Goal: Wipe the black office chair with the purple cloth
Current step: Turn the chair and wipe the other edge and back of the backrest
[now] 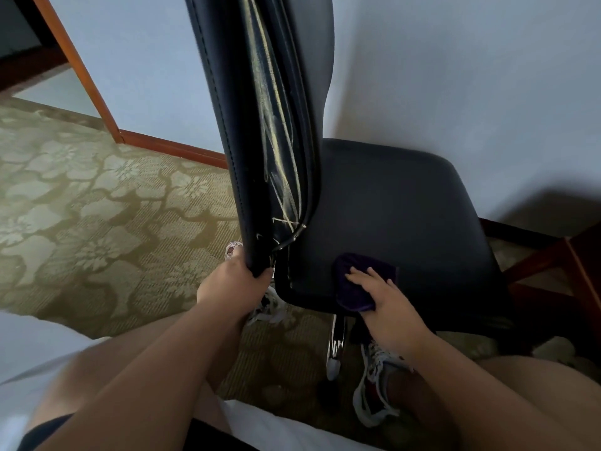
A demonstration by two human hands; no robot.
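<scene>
The black office chair [400, 216] fills the middle of the view, its tall backrest rising at centre left and its padded seat spreading to the right. My left hand [234, 281] grips the lower edge of the backrest, fingers curled round it. The purple cloth [357, 288] lies on the near left part of the seat. My right hand [383, 301] presses flat on the cloth with fingers spread, thumb side at the seat's front edge. The backrest's side is cracked, with pale worn streaks.
Patterned beige carpet [97, 222] covers the floor at left. A pale wall with a wooden baseboard [169, 146] stands behind the chair. Dark wooden furniture [572, 271] is at right. My legs and sneakers [374, 385] are under the seat, beside the chrome chair base [336, 343].
</scene>
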